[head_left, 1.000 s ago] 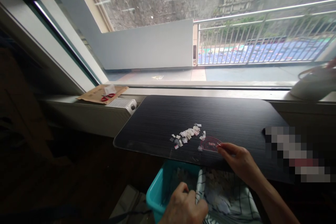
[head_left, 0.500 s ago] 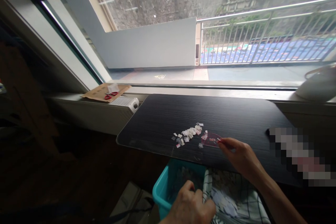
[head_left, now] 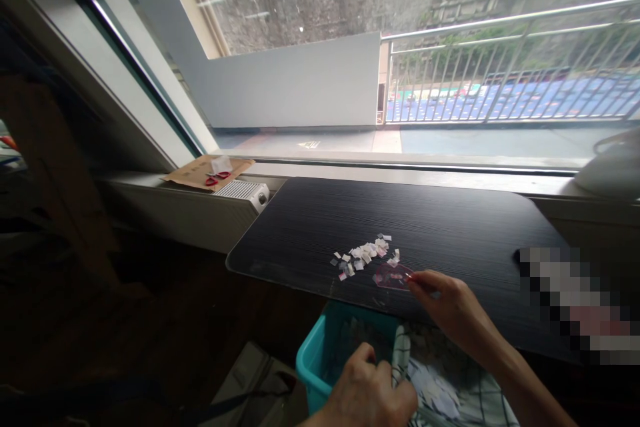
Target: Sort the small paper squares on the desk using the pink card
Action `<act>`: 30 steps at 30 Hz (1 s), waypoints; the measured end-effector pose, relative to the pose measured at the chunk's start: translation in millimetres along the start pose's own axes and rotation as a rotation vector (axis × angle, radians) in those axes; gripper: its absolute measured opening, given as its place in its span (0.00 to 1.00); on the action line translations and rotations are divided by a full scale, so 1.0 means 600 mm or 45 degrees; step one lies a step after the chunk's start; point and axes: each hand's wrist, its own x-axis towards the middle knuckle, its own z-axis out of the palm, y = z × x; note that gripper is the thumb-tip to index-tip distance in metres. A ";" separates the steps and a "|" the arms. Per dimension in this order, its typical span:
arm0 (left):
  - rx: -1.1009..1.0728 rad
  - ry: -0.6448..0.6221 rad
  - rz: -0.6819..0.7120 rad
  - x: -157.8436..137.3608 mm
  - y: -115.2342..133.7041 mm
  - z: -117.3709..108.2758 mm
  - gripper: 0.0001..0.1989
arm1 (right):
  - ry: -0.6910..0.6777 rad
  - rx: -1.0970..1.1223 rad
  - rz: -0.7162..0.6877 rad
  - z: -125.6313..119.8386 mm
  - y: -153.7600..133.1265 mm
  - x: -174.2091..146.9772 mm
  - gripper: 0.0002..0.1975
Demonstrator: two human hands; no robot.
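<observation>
My right hand pinches a thin see-through pink plastic sheet by its right end, close to the black tabletop. Small white and clear paper scraps lie in a loose heap just beyond and left of the sheet, and a few touch its far edge. Below the table's front edge, my left hand is closed on the folded edge of a checked cloth, beside a teal bin. Scraps show inside the bin, and more white pieces lie on the cloth. The left fingertips are partly hidden.
Red-handled scissors rest on a brown envelope on the windowsill, by a white radiator. A blurred-out object lies at the table's right. A white rounded object stands on the sill at right.
My right hand has drawn the pink sheet left and toward the table's front edge, away from the upper scraps. My left hand keeps its hold. The view has shifted slightly.
</observation>
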 end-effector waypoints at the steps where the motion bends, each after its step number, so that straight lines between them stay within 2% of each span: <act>1: -0.001 0.008 0.000 0.000 0.000 0.000 0.08 | -0.007 0.005 -0.010 0.000 -0.001 0.001 0.15; 6: -0.022 -0.053 0.012 -0.002 0.000 0.003 0.08 | 0.106 -0.079 0.013 -0.006 0.012 0.004 0.15; 13: -0.023 -0.031 0.000 0.001 0.001 0.000 0.09 | -0.020 -0.028 0.015 -0.012 0.013 -0.010 0.15; 18: -0.046 -0.090 0.010 0.003 0.000 -0.006 0.10 | 0.106 -0.043 0.057 -0.007 0.024 -0.008 0.15; 23: -0.044 -0.119 0.009 0.001 0.000 -0.005 0.09 | -0.050 0.072 0.021 -0.001 0.013 -0.014 0.15; 27: -0.042 -0.131 0.002 0.002 0.001 -0.006 0.07 | -0.003 0.089 0.058 0.002 0.009 -0.015 0.14; 30: -0.034 -0.109 -0.004 0.003 0.000 -0.007 0.07 | -0.052 0.106 0.059 0.007 0.009 -0.014 0.14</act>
